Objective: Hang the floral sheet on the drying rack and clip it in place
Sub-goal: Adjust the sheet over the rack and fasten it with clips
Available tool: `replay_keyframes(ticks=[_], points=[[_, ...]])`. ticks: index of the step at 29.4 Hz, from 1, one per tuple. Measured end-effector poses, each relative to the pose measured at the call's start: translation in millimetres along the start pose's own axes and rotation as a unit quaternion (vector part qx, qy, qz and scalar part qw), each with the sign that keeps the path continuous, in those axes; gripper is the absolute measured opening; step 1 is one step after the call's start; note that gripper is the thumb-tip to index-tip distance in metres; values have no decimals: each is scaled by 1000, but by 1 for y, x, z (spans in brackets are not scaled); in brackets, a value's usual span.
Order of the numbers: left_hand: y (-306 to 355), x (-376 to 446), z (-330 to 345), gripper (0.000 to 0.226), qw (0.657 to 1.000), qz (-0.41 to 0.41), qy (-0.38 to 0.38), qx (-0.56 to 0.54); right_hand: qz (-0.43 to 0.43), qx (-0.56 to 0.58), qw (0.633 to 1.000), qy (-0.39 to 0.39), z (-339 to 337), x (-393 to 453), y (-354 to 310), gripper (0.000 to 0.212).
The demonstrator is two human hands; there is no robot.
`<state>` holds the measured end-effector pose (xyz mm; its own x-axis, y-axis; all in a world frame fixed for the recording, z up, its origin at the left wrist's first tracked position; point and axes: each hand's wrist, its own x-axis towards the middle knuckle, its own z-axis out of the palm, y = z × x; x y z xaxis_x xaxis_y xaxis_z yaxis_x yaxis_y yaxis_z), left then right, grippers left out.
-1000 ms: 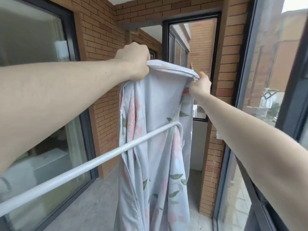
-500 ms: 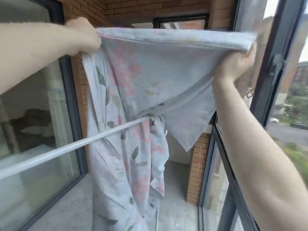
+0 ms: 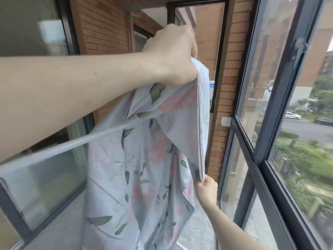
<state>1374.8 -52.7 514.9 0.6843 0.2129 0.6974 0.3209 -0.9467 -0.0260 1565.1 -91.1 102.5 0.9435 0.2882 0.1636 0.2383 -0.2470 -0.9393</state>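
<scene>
The floral sheet [image 3: 144, 174], pale blue with pink flowers and green leaves, hangs draped over the far end of the white rack bar [image 3: 59, 148]. My left hand [image 3: 171, 56] is raised high and grips a bunched top edge of the sheet. My right hand [image 3: 206, 191] is low at the right and pinches the sheet's hemmed edge, which runs taut and nearly vertical between the two hands. The far end of the bar is hidden behind the cloth. No clip is in view.
A brick wall [image 3: 104, 29] and a dark-framed glass door [image 3: 36, 177] close off the left. Dark-framed windows [image 3: 259, 159] line the right, with a street and greenery outside. The grey tiled floor [image 3: 196, 230] shows below the sheet.
The sheet's top edge, stretched horizontally between both hands, now runs vertically. My right hand dropped from high right to low; my left hand moved right towards the middle.
</scene>
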Motion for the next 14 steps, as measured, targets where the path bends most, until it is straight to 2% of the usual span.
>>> replay_keyframes(ticks=[2,3,6,7,8,9,11,14], points=[[6,-13,11,6,999,-3,-37,-12,3,-87,994,-62,3,-11,-9,21],[6,-26,15,4,998,0,-64,-7,-20,-97,993,-67,4,-22,-15,15],[1,-42,16,8,996,0,-90,-29,-150,15,989,-7,-7,-55,-67,77],[-1,-46,16,11,995,-6,-96,-31,-219,59,974,24,-14,-65,-94,83],[-4,-53,13,14,995,-8,-98,-30,-285,94,953,38,-22,-80,-125,77],[-7,-57,14,17,994,-11,-101,-30,-334,120,934,44,-28,-87,-152,60],[-13,-61,17,25,995,-8,-100,-23,-385,142,910,59,-39,-92,-192,13],[-33,-78,9,27,991,4,-118,66,-337,202,913,108,-52,-76,-205,28]])
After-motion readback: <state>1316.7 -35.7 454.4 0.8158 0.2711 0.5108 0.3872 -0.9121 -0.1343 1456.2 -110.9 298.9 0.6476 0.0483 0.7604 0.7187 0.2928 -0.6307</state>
